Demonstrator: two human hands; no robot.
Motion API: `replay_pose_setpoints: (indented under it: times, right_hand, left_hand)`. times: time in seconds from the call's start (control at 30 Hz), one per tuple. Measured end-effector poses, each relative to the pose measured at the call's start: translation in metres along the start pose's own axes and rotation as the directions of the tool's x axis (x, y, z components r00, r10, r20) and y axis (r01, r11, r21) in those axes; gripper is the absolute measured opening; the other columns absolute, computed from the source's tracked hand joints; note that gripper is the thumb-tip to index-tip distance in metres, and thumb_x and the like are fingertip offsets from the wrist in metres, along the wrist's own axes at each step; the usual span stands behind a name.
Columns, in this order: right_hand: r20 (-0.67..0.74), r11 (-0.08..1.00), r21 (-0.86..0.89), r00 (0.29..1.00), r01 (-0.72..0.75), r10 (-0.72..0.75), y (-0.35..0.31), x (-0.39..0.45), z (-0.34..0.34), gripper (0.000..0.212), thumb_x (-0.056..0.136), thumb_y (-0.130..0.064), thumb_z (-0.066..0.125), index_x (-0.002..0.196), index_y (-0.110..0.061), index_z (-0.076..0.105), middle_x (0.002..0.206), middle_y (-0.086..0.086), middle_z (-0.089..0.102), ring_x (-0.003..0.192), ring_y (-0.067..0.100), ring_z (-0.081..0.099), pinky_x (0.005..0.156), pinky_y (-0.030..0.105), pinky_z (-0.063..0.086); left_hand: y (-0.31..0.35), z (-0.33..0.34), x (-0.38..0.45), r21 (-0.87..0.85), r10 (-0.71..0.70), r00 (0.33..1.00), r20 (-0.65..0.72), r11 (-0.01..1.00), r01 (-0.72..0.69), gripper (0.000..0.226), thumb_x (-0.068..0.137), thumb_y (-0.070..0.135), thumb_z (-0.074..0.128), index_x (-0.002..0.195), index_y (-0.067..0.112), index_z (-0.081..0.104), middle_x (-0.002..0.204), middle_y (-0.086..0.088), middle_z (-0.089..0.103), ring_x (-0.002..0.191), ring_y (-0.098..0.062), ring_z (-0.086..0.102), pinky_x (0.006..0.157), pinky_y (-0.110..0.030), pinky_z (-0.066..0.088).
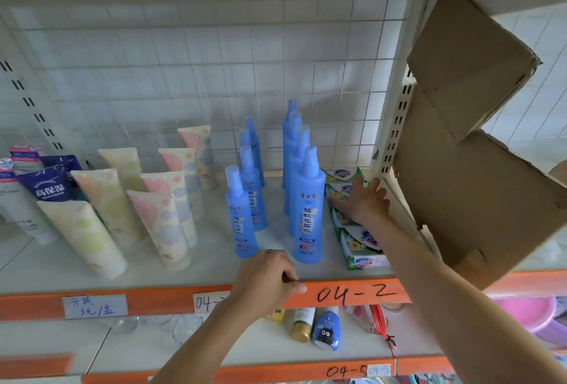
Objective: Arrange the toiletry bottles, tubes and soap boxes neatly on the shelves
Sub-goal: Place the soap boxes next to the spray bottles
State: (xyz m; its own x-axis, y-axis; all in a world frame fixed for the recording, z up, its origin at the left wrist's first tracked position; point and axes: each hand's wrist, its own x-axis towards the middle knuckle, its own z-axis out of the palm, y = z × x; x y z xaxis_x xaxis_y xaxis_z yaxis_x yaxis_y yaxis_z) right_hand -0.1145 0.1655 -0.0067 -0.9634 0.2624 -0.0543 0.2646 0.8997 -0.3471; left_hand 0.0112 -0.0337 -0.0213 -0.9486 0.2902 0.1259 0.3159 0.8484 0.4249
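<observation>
Blue spray bottles [306, 209] stand in two rows at the middle of the white shelf [214, 264]. To their right lies a row of green and white soap boxes [360, 248]. My right hand [362, 202] reaches in over the boxes, its fingers spread flat on the ones near the back. My left hand [267, 279] rests on the orange front edge below the bottles, fingers curled, with nothing visible in it. Pastel tubes [159, 224] stand cap-down in rows on the left.
A dark blue pouch [50, 187] and white tubes sit at the far left. A torn cardboard box [469, 138] hangs beside the right upright. The lower shelf holds a gold-capped bottle [302, 324], a blue bottle [326, 331] and glass bowls [125, 325].
</observation>
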Motion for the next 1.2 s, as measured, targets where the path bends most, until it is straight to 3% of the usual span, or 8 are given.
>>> replay_pose_setpoints:
  times: [0.27, 0.53, 0.67, 0.9, 1.1, 1.2]
  right_hand:
    - [0.019, 0.997, -0.083, 1.000, -0.002, 0.004, 0.004, -0.006, -0.003, 0.102, 0.069, -0.078, 0.049, 0.144, -0.019, 0.014, 0.148, 0.018, 0.015, 0.134, 0.038, 0.021, 0.105, 0.051, 0.025]
    - [0.034, 0.995, -0.104, 0.999, 0.007, -0.004, -0.008, 0.009, -0.010, 0.105, 0.070, -0.077, 0.049, 0.145, -0.015, 0.010, 0.150, 0.019, 0.010, 0.136, 0.041, 0.016, 0.106, 0.055, 0.023]
    - [0.038, 0.995, -0.040, 0.995, 0.092, -0.090, -0.019, 0.026, -0.006, 0.089, 0.073, -0.072, 0.050, 0.137, -0.016, 0.023, 0.146, 0.023, 0.016, 0.133, 0.041, 0.021, 0.105, 0.052, 0.027]
    - [-0.022, 0.999, -0.034, 0.999, 0.027, -0.027, -0.024, 0.040, 0.002, 0.075, 0.079, -0.065, 0.048, 0.130, -0.012, 0.035, 0.137, 0.022, 0.030, 0.125, 0.038, 0.030, 0.099, 0.048, 0.030]
    - [-0.021, 0.993, -0.111, 0.999, -0.026, 0.024, -0.023, 0.039, 0.001, 0.083, 0.075, -0.072, 0.044, 0.133, -0.013, 0.035, 0.134, 0.018, 0.031, 0.121, 0.036, 0.033, 0.093, 0.045, 0.033]
    - [0.020, 0.990, -0.140, 1.000, 0.003, -0.001, -0.020, 0.035, -0.003, 0.083, 0.077, -0.070, 0.046, 0.136, -0.013, 0.031, 0.140, 0.019, 0.026, 0.126, 0.038, 0.029, 0.098, 0.048, 0.031]
  left_hand:
    - [-0.001, 0.000, 0.003, 0.038, 0.024, 0.999, 0.025, 0.999, -0.024, 0.028, 0.074, 0.047, 0.070, 0.077, 0.019, 0.070, 0.078, 0.012, 0.058, 0.077, -0.006, 0.058, 0.069, -0.024, 0.044]
    - [-0.002, -0.002, 0.003, 0.006, 0.025, 0.999, 0.032, 1.000, -0.025, 0.028, 0.073, 0.048, 0.070, 0.076, 0.019, 0.070, 0.073, 0.013, 0.055, 0.072, -0.003, 0.054, 0.065, -0.019, 0.041]
    - [0.000, -0.002, 0.001, 0.001, 0.031, 0.999, 0.031, 1.000, -0.031, 0.027, 0.076, 0.046, 0.067, 0.081, 0.021, 0.071, 0.077, 0.015, 0.054, 0.073, -0.001, 0.052, 0.068, -0.017, 0.040]
    - [0.002, -0.001, -0.002, 0.013, 0.015, 1.000, 0.014, 1.000, -0.015, 0.027, 0.077, 0.047, 0.065, 0.085, 0.021, 0.070, 0.078, 0.017, 0.051, 0.073, -0.001, 0.048, 0.066, -0.017, 0.036]
    - [0.001, 0.000, -0.001, -0.007, 0.000, 1.000, 0.007, 1.000, 0.001, 0.027, 0.076, 0.047, 0.067, 0.082, 0.020, 0.070, 0.074, 0.017, 0.050, 0.072, -0.002, 0.051, 0.059, -0.013, 0.032]
    - [-0.001, 0.002, 0.000, -0.018, -0.003, 1.000, 0.003, 1.000, 0.003, 0.027, 0.075, 0.047, 0.068, 0.080, 0.020, 0.069, 0.075, 0.017, 0.051, 0.072, -0.001, 0.053, 0.059, -0.011, 0.032]
